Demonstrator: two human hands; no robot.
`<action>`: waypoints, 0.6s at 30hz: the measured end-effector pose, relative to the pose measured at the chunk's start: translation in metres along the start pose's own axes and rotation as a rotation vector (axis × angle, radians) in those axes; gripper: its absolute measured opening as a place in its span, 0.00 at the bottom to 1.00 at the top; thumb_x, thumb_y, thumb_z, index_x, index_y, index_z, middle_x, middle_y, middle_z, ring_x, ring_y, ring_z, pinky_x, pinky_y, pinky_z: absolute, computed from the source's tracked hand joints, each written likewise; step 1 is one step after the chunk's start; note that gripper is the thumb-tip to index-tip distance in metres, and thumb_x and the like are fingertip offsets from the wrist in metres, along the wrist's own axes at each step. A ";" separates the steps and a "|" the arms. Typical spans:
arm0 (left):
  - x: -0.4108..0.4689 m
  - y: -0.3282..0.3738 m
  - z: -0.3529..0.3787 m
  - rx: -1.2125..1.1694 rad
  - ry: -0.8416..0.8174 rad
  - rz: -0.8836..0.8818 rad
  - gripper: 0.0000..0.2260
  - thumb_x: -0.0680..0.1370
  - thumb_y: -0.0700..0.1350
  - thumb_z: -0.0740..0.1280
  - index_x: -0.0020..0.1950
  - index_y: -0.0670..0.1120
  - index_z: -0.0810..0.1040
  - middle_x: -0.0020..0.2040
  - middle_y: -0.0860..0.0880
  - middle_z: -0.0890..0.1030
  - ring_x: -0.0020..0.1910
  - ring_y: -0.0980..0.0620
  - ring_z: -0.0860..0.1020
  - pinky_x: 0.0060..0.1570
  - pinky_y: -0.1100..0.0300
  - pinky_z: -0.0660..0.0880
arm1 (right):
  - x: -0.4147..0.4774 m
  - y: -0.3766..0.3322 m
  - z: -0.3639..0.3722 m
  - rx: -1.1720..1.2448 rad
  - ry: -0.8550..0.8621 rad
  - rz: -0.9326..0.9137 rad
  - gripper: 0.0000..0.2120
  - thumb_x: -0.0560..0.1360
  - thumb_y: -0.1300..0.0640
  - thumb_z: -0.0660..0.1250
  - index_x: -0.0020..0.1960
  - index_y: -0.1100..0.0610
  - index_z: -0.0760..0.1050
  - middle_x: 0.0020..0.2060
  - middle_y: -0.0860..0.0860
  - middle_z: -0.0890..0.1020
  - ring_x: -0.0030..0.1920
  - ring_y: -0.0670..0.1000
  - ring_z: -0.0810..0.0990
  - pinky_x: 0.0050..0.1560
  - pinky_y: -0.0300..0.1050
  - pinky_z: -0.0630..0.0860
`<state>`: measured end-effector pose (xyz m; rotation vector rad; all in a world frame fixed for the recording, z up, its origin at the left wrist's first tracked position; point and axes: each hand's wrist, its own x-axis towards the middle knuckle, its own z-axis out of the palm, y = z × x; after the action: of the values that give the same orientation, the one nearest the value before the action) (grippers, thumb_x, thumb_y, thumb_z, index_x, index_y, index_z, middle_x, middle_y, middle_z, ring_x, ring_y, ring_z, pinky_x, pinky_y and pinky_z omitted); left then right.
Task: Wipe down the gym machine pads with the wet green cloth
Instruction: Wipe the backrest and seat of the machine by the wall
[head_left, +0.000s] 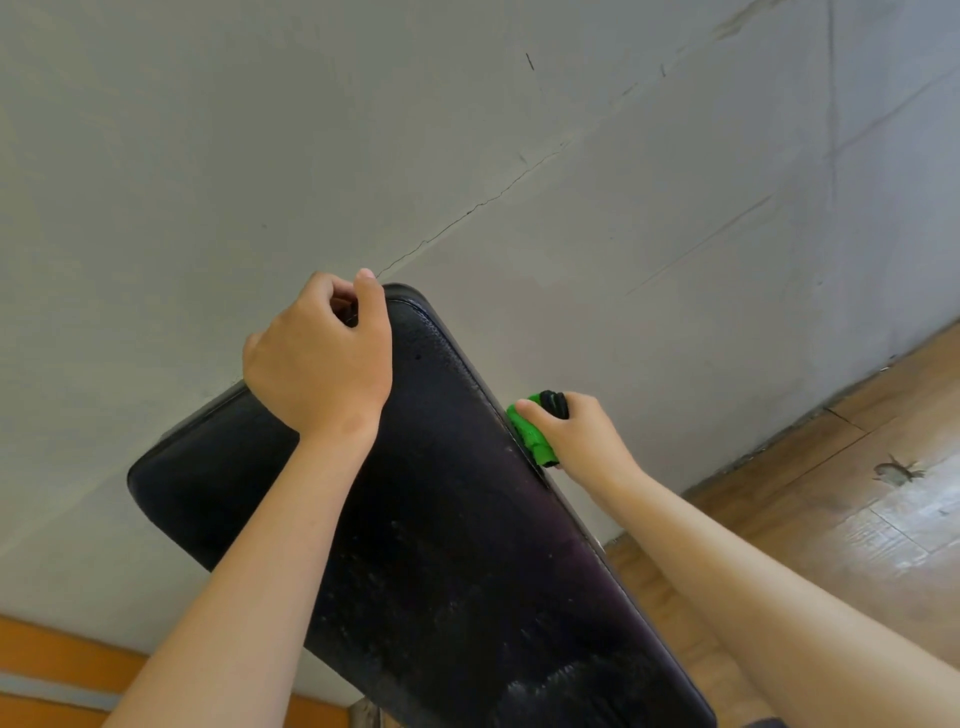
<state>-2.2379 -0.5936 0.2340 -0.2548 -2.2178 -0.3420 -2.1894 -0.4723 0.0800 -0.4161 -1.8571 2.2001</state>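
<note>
The green cloth (532, 434) is bunched against the right edge of the black pad (457, 519), held by the curled fingers of the right hand (582, 436). The left hand (317, 358) grips the pad's top corner, seemingly steadying it. The edge is being wiped; the next move calls for sliding the cloth along it with steady pressure.

The near end of the black pad (441, 545) is cut off by the bottom edge. The fingertips of the left hand (317, 358) are hidden at its far corner. Much of the green cloth (530, 434) is covered by the right hand (582, 436).
</note>
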 end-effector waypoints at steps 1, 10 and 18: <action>0.000 0.000 0.000 0.005 0.004 0.003 0.15 0.80 0.59 0.54 0.40 0.52 0.71 0.34 0.54 0.73 0.27 0.59 0.62 0.43 0.58 0.61 | -0.003 0.009 -0.002 -0.017 0.008 0.019 0.14 0.79 0.53 0.66 0.36 0.56 0.72 0.25 0.45 0.75 0.21 0.37 0.73 0.24 0.29 0.67; -0.001 0.002 -0.002 0.021 0.001 0.056 0.18 0.80 0.62 0.52 0.40 0.52 0.71 0.33 0.54 0.73 0.27 0.60 0.63 0.40 0.58 0.64 | -0.026 0.082 -0.019 -0.284 0.028 0.157 0.12 0.78 0.48 0.66 0.47 0.57 0.74 0.38 0.51 0.80 0.37 0.48 0.78 0.34 0.38 0.73; 0.005 -0.007 -0.009 0.114 -0.181 0.446 0.21 0.81 0.59 0.51 0.58 0.46 0.75 0.50 0.47 0.80 0.44 0.47 0.77 0.38 0.58 0.67 | -0.046 0.107 -0.031 -0.320 -0.012 0.306 0.13 0.81 0.54 0.61 0.39 0.57 0.71 0.31 0.50 0.78 0.31 0.47 0.77 0.34 0.38 0.75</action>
<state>-2.2359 -0.6026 0.2425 -0.7262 -2.2674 0.0532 -2.1344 -0.4779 -0.0268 -0.7965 -2.2923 2.0798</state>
